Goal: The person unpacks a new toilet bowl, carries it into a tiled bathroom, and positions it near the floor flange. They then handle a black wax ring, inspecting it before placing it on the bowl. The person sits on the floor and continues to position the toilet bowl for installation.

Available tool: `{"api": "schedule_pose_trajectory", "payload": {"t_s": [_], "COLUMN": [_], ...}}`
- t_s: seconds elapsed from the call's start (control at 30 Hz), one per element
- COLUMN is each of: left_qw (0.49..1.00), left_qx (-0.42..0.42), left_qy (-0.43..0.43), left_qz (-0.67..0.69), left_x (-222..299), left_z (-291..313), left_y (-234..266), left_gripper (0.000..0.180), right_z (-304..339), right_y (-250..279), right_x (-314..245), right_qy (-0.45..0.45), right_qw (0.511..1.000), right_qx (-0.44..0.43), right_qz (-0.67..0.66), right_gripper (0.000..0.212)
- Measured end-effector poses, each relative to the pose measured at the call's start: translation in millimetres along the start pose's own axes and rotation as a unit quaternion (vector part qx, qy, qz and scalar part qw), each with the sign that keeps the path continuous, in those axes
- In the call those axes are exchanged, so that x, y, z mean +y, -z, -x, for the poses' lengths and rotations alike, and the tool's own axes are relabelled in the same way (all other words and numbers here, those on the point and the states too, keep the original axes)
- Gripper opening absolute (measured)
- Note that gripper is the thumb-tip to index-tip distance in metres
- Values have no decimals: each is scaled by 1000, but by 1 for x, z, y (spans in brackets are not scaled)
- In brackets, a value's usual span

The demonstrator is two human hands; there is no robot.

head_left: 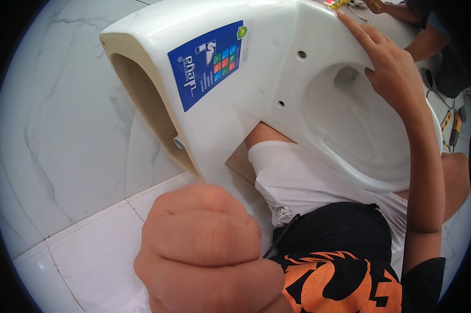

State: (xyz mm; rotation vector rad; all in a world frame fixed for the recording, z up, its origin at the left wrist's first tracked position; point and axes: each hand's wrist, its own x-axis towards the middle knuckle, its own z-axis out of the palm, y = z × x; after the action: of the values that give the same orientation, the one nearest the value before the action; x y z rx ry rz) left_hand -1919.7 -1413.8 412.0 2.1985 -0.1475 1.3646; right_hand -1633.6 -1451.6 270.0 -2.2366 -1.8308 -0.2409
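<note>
In the head view, the white toilet (274, 78) lies right in front of you, with the bowl to your right and the hollow open end (146, 96) to your left. Your leg in white shorts (298, 169) runs close against the bowl, which probably helps keep the piece from shifting, though you cannot tell here how much weight it bears.

Your right hand (389, 73) reaches across to the far rim. Its fingers are stretched out and spread, the thumb apart from them, resting along the ceramic rather than closed round it; that flat contact looks meant to steady rather than lift. Your left hand (209, 250) is raised close to the camera in a tight fist, off the toilet. The fingers are fully curled and nothing shows in them, so it seems to bear none of the load.

The blue sticker (206, 62) and the two small holes behind the bowl face upward, so they stay uncovered by your hands. A pale tube (179, 142) shows inside the hollow end. Beyond your right arm, a co-worker's arm (428, 41) reaches in, and an orange-and-black tool (456, 129) lies on the floor, apart from the toilet.
</note>
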Motion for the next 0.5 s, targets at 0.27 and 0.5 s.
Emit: {"api": "schedule_pose_trajectory", "payload": {"t_s": [0.27,0.5], "left_qw": [995,976], "left_qx": [-95,18], "left_qy": [-32,195], "left_qz": [11,-95], "left_x": [-1,30], "left_z": [-8,-21], "left_y": [1,-36], "left_gripper": [23,26], "right_z": [0,-9], "right_y": [1,34], "right_x": [0,-13], "right_qy": [6,-20], "right_qw": [1000,994], "right_qx": [1,-109], "right_qz": [-4,1], "right_gripper": [116,77]}}
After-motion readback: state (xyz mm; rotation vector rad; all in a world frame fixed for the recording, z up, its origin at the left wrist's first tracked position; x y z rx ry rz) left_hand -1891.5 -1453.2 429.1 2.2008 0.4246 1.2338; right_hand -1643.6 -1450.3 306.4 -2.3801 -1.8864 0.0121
